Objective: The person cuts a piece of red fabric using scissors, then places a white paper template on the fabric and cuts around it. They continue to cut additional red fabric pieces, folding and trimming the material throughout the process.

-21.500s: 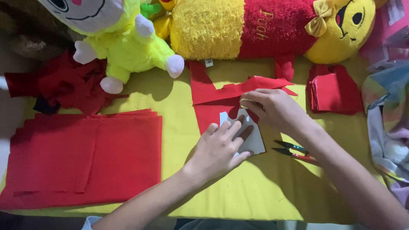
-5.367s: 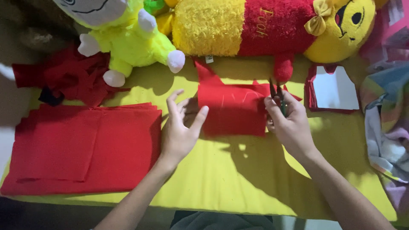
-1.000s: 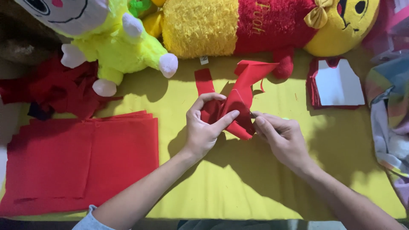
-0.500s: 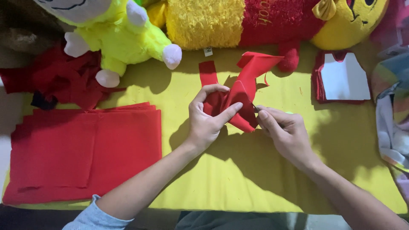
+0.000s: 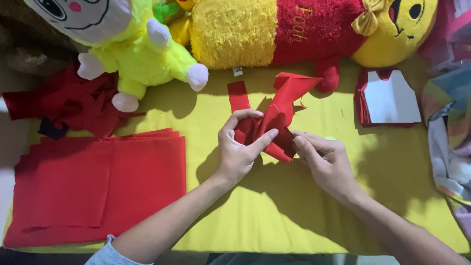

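Note:
My left hand point(image 5: 240, 149) grips a crumpled piece of red fabric point(image 5: 278, 114) at the middle of the yellow cloth point(image 5: 274, 216), thumb and forefinger pinched around its folds. My right hand point(image 5: 327, 162) holds the same fabric's lower right edge with its fingertips. The fabric's upper part sticks up towards the plush toys. Whether my right hand also holds scissors is hidden.
A stack of flat red fabric sheets point(image 5: 98, 184) lies at the left, red scraps point(image 5: 73, 100) behind it. A green-yellow plush point(image 5: 137, 54) and a long yellow-and-red plush point(image 5: 304, 29) line the back. A white template on red pieces point(image 5: 390, 95) sits right; multicoloured cloth point(image 5: 449, 132) beyond.
Over the last second both hands stayed on the red fabric, bunching it slightly tighter. Earlier the fabric lay flat under my hands.

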